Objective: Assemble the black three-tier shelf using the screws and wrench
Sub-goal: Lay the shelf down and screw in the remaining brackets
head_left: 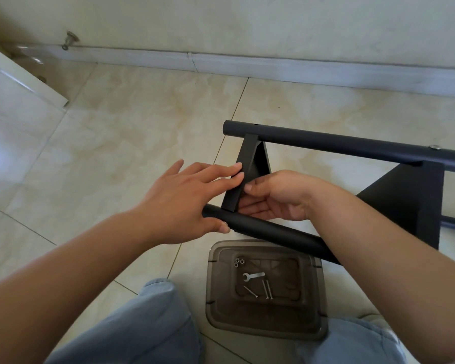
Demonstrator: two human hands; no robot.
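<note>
— What surrounds you?

— Glossy beige floor tiles (142, 132); between my knees, a smoky translucent plastic tray (265, 324) holding a small flat wrench (253, 276), long screws (267, 289) and nuts (239, 262).

— And your hands?

— My left hand (179, 203) lies with straight fingers against the matte black shelf (326, 143)'s flat end panel (thumb on the round tube). My right hand (273, 195) curls behind that panel, grasping it.

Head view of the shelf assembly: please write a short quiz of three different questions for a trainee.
1. True or false: the small silver wrench lies in the brown translucent plastic tray.
2. How many long silver screws lie in this tray?
3. The left hand rests on: A) the black metal shelf frame; B) the wrench; C) the beige tiled floor.

Key: 1 true; 2 three; 3 A.
</note>
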